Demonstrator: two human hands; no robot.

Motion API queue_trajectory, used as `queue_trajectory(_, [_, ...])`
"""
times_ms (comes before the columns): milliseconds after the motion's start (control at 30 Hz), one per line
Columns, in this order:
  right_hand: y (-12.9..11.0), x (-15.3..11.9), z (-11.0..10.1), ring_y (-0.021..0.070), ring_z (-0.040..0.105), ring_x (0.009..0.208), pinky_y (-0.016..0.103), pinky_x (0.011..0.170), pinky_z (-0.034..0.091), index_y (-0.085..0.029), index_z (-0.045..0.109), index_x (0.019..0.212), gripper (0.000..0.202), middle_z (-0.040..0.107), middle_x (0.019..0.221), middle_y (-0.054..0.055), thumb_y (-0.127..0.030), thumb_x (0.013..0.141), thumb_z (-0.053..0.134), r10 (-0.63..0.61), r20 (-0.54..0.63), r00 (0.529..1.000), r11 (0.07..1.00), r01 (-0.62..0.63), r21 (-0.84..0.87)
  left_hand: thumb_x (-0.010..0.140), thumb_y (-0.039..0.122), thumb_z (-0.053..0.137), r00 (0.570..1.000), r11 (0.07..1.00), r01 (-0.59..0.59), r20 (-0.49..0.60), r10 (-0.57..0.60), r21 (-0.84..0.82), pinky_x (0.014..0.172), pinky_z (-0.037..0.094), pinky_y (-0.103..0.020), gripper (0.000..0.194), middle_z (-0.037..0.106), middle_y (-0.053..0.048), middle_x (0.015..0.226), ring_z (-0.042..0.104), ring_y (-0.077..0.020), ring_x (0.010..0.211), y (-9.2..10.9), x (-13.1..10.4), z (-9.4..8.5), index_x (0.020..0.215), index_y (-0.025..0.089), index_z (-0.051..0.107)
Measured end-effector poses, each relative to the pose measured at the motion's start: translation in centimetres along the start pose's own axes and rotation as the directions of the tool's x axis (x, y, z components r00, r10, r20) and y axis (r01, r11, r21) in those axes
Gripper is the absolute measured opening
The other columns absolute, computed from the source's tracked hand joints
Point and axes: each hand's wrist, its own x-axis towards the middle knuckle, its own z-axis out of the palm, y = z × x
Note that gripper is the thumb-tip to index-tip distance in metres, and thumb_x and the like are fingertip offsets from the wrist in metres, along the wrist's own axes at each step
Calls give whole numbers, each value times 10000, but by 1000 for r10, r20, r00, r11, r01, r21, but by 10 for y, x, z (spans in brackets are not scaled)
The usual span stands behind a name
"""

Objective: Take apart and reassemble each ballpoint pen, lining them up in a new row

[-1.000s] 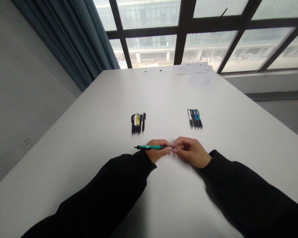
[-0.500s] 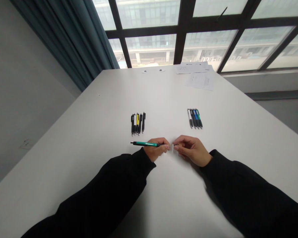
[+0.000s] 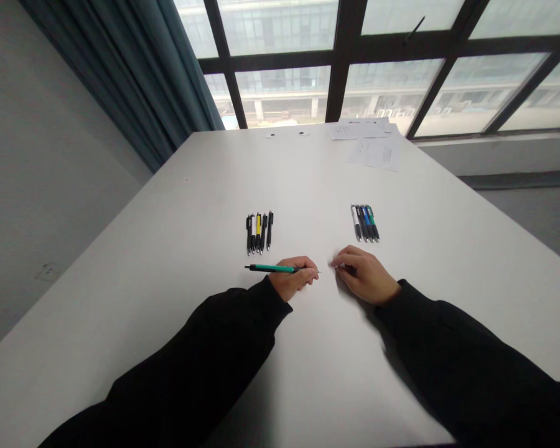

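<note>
My left hand (image 3: 293,278) is closed around a green pen (image 3: 271,269) with black ends, held level, its clicker end pointing left. A thin refill point (image 3: 319,272) sticks out of the pen to the right of the fingers. Just to the right, my right hand (image 3: 363,274) is apart from the pen, low over the white table (image 3: 326,348). Its thumb and fingertips are pinched together and slightly blurred. Whatever small piece they hold is too small to name.
Beyond my left hand lies a row of several pens (image 3: 259,233), mostly black, one yellow. Another row of pens (image 3: 365,223) in white, black, blue and green lies beyond my right hand. Paper sheets (image 3: 376,152) rest near the far edge, by the window.
My right hand has moved slightly right and away from the pen's tip, widening the gap between the hands. My left hand and the green pen have hardly moved.
</note>
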Motion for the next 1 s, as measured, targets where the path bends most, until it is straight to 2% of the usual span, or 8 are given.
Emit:
queue_trajectory(133, [1,1,1,182,625,802,314,783,496,-189,733,907,257,648,915,74,-78,771,546,-17,16,1000,1000,17,5,695,349,578,1000,1000,-16,10,16,-5,396,247,-188,228,551,19,546,364,-42,401,0,0,0,683,124,614])
queue_trajectory(267, [-2,2,1,147,589,672,306,709,490,-186,697,1055,287,634,934,73,-129,809,559,7,25,1000,1000,-7,2,706,343,577,999,999,-38,9,38,-17,396,245,-190,226,564,12,555,369,-41,399,2,0,0,681,122,614])
queue_trajectory(367, [-11,0,-1,124,535,606,298,633,476,-174,650,1109,277,608,975,91,-191,844,573,9,-43,999,999,-7,54,718,344,576,999,999,-38,9,38,-15,398,248,-192,231,564,11,558,374,-43,402,3,-1,1,685,119,619])
queue_trajectory(467, [-26,-3,-2,117,503,594,280,567,453,-183,637,1079,221,593,951,83,-244,875,578,-35,-83,996,983,49,178,743,363,572,999,999,-44,25,44,-3,399,250,-197,257,571,6,570,374,-47,408,3,-1,0,711,116,632])
queue_trajectory(633, [-42,-4,0,119,513,614,264,559,441,-200,659,983,128,600,840,52,-246,901,572,-75,-51,996,952,87,292,800,399,542,994,992,-85,72,79,91,413,251,-201,324,524,15,513,352,-50,417,6,-2,0,680,113,636])
queue_trajectory(800, [-36,-5,2,109,485,592,251,543,415,-185,628,886,87,574,763,28,-232,898,556,-29,-49,998,963,41,265,752,387,559,998,996,-47,52,43,81,412,268,-200,296,583,-5,569,370,-53,422,6,-1,-1,727,108,655])
queue_trajectory(1000, [-29,-6,-2,104,466,576,239,535,397,-181,588,836,53,541,710,5,-212,870,563,-7,-6,1000,969,8,247,691,343,551,1000,998,-1,-17,2,58,392,249,-192,234,539,10,501,378,-54,394,1,1,-5,624,126,607])
